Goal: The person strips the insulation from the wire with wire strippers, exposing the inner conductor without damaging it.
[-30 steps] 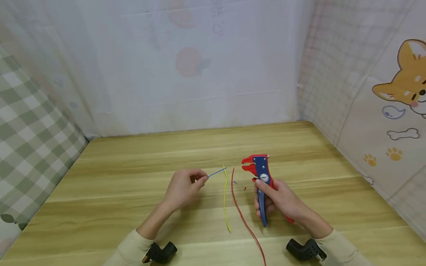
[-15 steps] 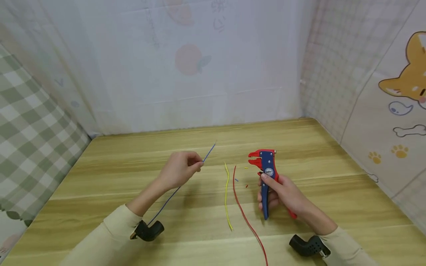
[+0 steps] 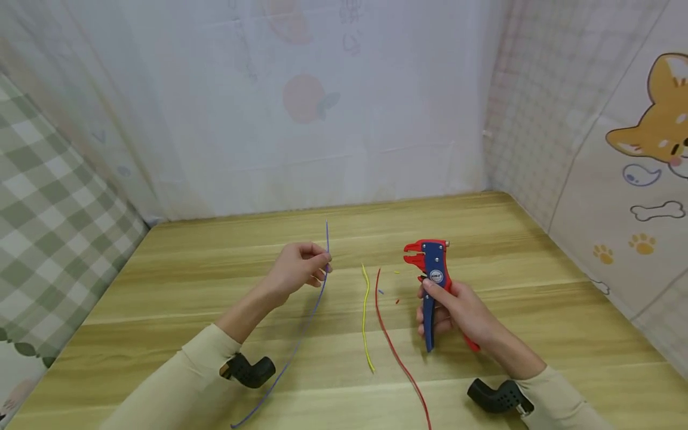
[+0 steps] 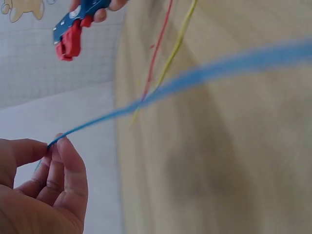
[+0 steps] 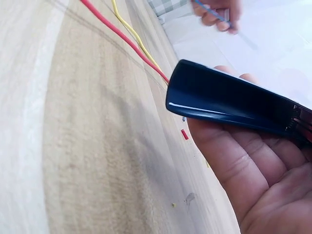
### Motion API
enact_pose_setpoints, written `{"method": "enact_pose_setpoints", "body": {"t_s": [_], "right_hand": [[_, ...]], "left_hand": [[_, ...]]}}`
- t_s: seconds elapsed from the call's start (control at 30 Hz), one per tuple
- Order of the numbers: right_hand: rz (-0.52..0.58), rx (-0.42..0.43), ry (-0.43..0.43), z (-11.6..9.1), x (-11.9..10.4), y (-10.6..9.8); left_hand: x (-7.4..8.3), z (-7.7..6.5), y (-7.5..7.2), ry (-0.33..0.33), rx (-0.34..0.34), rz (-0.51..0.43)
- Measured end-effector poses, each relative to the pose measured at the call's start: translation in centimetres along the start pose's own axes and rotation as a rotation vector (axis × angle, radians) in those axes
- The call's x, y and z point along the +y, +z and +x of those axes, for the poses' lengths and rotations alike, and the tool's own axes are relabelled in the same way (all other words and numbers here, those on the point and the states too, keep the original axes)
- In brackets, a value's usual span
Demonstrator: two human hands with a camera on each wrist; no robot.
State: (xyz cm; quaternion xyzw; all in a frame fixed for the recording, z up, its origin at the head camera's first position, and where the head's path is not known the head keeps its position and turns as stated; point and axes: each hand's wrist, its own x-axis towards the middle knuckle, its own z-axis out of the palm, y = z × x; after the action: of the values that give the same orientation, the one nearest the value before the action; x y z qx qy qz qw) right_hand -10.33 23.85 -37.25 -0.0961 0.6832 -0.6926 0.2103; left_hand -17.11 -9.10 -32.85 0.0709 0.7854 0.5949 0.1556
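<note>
My left hand [image 3: 295,269] pinches a blue wire [image 3: 302,334] between thumb and fingertips, close to its upper end. The wire's long tail curves down toward the front of the table. In the left wrist view the blue wire [image 4: 195,77] runs across the picture from the pinch. My right hand [image 3: 464,313] grips a wire stripper [image 3: 432,269] with blue and red handles, its red jaws apart and pointing left with nothing between them. The right wrist view shows the dark blue handle [image 5: 229,97] lying across the curled fingers.
A yellow wire [image 3: 365,322] and a longer red wire [image 3: 395,352] lie side by side between the hands. Small cut bits lie near the stripper: a blue piece [image 3: 381,292], a red piece [image 3: 398,301] and a yellow piece [image 3: 396,272]. Curtains border the wooden table [image 3: 215,257].
My left hand has moved left and slightly away, taking the blue wire from above the yellow wire; the wire now points upward. The stripper has shifted slightly right and up in view, still gripped.
</note>
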Motion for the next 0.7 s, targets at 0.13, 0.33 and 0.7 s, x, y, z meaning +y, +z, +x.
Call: {"method": "enact_pose_setpoints", "body": {"t_s": [0.13, 0.33, 0.7], "right_hand": [[-0.001, -0.006, 0.002, 0.2, 0.1, 0.1], [-0.012, 0.01, 0.051, 0.5, 0.2, 0.0], [-0.011, -0.005, 0.08, 0.8, 0.6, -0.3]], "left_hand": [[-2.4, 0.2, 1.3, -0.108, -0.007, -0.137], [-4.9, 0.3, 2.7, -0.204, -0.098, -0.21], [-5.3, 0.9, 3.4, -0.291, -0.216, -0.125]]}}
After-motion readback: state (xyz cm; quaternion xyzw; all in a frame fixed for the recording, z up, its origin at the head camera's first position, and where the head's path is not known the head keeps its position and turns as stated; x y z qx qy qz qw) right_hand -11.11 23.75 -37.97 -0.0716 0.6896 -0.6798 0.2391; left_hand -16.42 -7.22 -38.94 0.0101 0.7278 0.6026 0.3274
